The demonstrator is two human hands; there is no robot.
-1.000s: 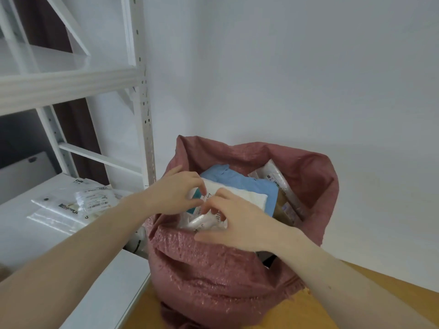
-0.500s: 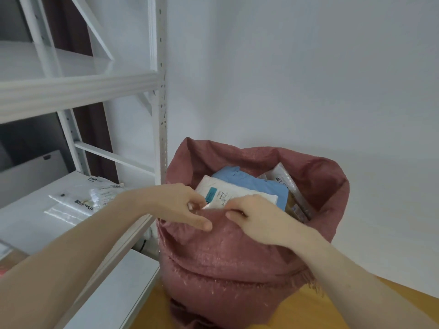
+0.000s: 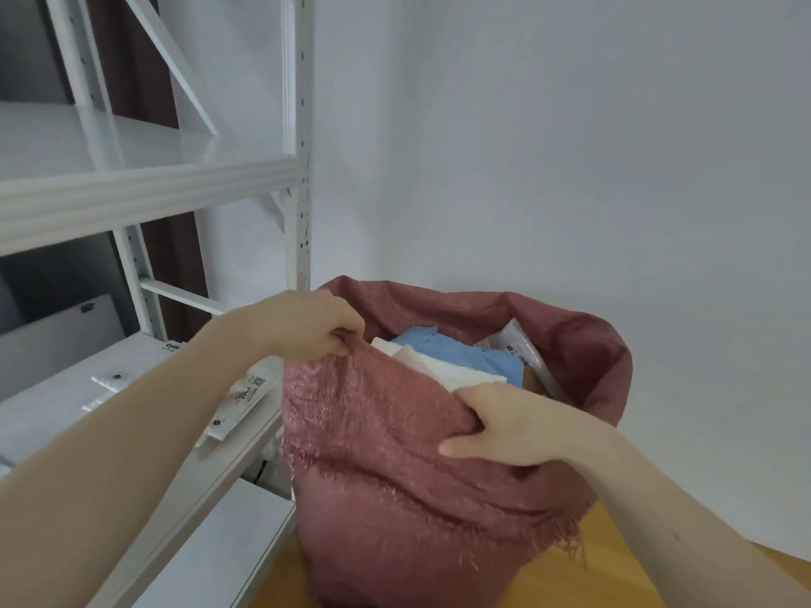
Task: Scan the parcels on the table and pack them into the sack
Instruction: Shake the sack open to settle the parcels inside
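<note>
In the head view, the only view here, the red woven sack (image 3: 395,454) stands on a wooden floor, close to the right of the white metal shelf (image 3: 145,195). I take the sack as the landmark. The left hand (image 3: 313,329) grips the near-left part of the sack's rim, with the fingers curled around a bunch of the fabric. The right hand (image 3: 504,425) grips the near-right part of the rim, its fingers tucked over the edge into the sack and the thumb outside. Both hands are closed on the cloth and hold no parcel.

Inside the sack, near the top, lie a white parcel (image 3: 443,366), a blue parcel (image 3: 461,355) behind it, and a clear plastic parcel (image 3: 522,348) with a label against the far-right wall. To the left of the sack, on the table surface (image 3: 52,401) under the shelf, some flat plastic parcels (image 3: 245,397) are lying, so I judge the packing is not finished.

The sack looks almost full, and this is the main risk. If the hands pull the rim up or shake it too strongly, the top parcels may slide over the low near edge and fall out. The fabric is loose and frayed at the folded edge, so threads could tear or the grip could slip. Also the sack is soft, and a one-sided pull may tip it toward the shelf.
</note>
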